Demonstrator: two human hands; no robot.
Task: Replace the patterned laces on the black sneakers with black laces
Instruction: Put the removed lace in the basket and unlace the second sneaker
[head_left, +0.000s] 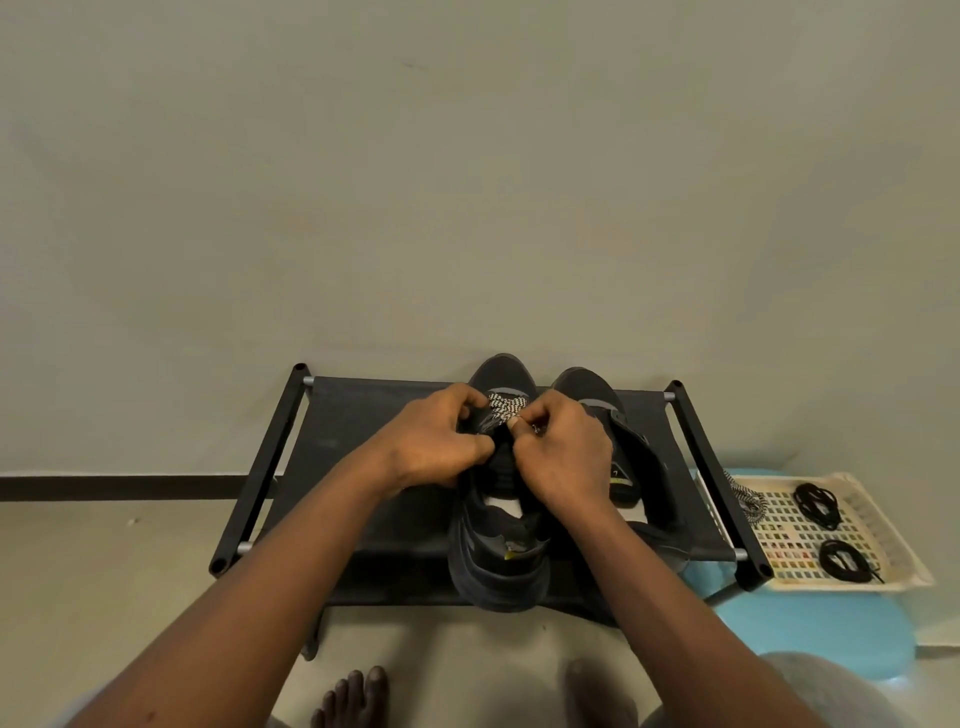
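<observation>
Black sneaker (493, 561): head view, standing on the dark fabric rack (363, 415) with the toe toward 12 o'clock; rows nearest the ankle look emptied and the tongue is slack.
Patterned lace (506, 405): black-and-white weave crossing only the rows nearest the toe, at 12 o'clock of the knuckles.
Left hand (436, 441): fingers curled, gripping the sneaker's lacing edge at 9 o'clock of the lace; exact hold hidden behind the knuckles.
Right hand (563, 452): fingers curled, thumb and forefinger pinching a strand of the patterned lace from its 3 o'clock side.
Second sneaker (589, 384): just beside the first, at its 3 o'clock; no lace visible on it and the tongue is flopped open.
Loose patterned lace (750, 504): heaped at the 9 o'clock edge of the pale tray (914, 571), off the rack's 3 o'clock end.
Black laces (816, 503): two coiled bundles in the tray, one toward 12 o'clock and the lower bundle (845, 561) toward 6 o'clock, both untouched.
Blue stool (831, 639): under the tray.
Done, by the look of it: one shoe stripped and its lace set aside, the other partly unthreaded.
Left to do: last rows pulled from this shoe, then both black laces threaded and tied — likely under halfway.
</observation>
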